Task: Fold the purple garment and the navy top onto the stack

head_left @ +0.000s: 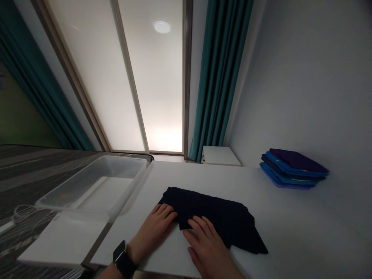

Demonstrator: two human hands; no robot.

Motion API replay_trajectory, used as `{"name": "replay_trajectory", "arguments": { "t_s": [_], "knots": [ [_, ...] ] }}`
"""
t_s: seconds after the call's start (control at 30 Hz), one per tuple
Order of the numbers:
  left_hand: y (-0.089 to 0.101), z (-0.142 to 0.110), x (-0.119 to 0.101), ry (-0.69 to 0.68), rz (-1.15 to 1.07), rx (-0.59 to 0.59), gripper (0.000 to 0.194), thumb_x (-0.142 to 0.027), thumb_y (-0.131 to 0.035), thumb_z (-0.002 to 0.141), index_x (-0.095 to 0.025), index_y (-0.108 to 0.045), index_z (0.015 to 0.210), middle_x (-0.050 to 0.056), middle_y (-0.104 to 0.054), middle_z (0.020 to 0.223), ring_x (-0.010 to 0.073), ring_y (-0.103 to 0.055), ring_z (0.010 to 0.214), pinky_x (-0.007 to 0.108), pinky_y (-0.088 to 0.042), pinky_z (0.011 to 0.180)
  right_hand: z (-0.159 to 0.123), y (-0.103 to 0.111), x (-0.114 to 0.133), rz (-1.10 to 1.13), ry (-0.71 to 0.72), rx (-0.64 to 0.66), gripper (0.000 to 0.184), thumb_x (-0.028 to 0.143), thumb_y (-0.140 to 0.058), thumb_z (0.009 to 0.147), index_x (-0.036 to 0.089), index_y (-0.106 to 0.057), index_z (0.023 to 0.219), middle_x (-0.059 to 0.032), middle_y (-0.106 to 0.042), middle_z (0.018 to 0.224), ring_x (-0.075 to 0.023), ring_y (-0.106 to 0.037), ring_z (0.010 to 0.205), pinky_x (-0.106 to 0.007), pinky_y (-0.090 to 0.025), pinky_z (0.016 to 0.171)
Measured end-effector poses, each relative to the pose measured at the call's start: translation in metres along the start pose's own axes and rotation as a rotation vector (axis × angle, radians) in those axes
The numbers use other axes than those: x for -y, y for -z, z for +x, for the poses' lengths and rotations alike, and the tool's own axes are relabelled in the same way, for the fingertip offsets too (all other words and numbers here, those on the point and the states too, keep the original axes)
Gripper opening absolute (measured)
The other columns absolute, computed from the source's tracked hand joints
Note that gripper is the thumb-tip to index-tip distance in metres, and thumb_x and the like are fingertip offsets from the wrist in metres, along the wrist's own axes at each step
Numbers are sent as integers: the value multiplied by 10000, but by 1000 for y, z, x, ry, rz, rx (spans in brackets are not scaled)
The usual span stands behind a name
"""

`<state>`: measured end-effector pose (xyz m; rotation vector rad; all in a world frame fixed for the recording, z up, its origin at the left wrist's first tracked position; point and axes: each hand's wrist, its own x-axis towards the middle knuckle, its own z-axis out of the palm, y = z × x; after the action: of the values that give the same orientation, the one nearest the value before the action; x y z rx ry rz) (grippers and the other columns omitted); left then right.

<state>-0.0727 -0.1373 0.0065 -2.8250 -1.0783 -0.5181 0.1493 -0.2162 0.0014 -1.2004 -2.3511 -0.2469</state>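
A dark navy piece of cloth (215, 215), perhaps a folded garment, lies spread on the white table in front of me. Its right end tapers to a pointed corner. My left hand (158, 226), with a black watch (124, 259) on the wrist, rests its fingers flat on the cloth's near left edge. Over the near middle edge, my right hand (207, 244) lays its spread fingertips on the fabric, thumb apart. Neither hand is closed around the cloth. What is under the palms is hidden.
A clear plastic bin (116, 190) stands at the left beside the white table (180, 174). A stack of folded blue and purple cloths (293, 170) sits at the back right by the wall. Beyond the table are a white cabinet (221, 155) and a teal curtain (222, 77).
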Motion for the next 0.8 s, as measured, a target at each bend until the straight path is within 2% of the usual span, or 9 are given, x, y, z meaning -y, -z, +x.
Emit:
{"name": "replay_trajectory", "arguments": {
  "t_s": [0.13,0.27,0.37,0.47,0.57,0.67,0.73,0.8],
  "knots": [
    [-6,6,1,-48,46,-13,147,-91,-550,912,-196,-607,998,16,-619,929,197,-558,895,349,-400,833,10,-13,2,15,-40,77,399,255,-573,897,281,-539,1294,-35,-572,1356,-243,-501,1258,-471,-403,1074],
    [-1,8,2,-93,67,-45,125,-107,-531,925,-194,-600,982,19,-605,900,201,-552,889,358,-385,836,7,-15,-1,30,-60,96,434,213,-547,906,289,-516,1333,-32,-567,1371,-238,-515,1251,-489,-404,1078],
    [4,5,0,-145,108,-34,85,-128,-532,931,-191,-588,928,22,-580,885,206,-536,879,372,-376,851,5,-14,-1,38,-83,101,399,183,-526,904,278,-554,1290,-42,-556,1382,-242,-501,1265,-499,-398,1084],
    [6,-1,-4,-188,132,26,81,-132,-561,921,-191,-567,867,16,-562,880,198,-527,861,353,-386,826,6,-14,2,50,-101,100,347,162,-516,893,267,-602,1212,-52,-562,1374,-242,-506,1260,-500,-405,1080],
    [9,-4,-8,-145,107,93,72,-136,-611,885,-196,-573,872,14,-575,912,206,-533,885,346,-401,803,3,-13,3,79,-80,67,343,126,-495,878,255,-615,1172,-50,-592,1334,-232,-522,1244,-495,-412,1079],
    [16,-2,-12,-99,41,96,30,-182,-601,876,-196,-591,851,19,-590,895,218,-546,883,377,-417,831,-3,-8,-4,119,-79,-13,363,77,-448,866,236,-622,1142,-40,-650,1237,-199,-561,1194,-454,-416,1088],
    [20,5,-16,-66,-15,55,87,-178,-540,898,-195,-616,938,34,-613,933,217,-560,906,384,-434,859,-7,-4,-17,107,-144,-74,411,55,-401,872,219,-603,1190,-48,-667,1203,-186,-580,1166,-433,-421,1084],
    [21,18,-23,-40,-53,5,260,-153,-484,913,-189,-587,1150,63,-627,1089,220,-563,1023,384,-439,925,-9,-1,-36,39,-248,-112,443,73,-361,897,192,-558,1275,-74,-653,1234,-198,-575,1178,-444,-416,1080]
  ]
}}
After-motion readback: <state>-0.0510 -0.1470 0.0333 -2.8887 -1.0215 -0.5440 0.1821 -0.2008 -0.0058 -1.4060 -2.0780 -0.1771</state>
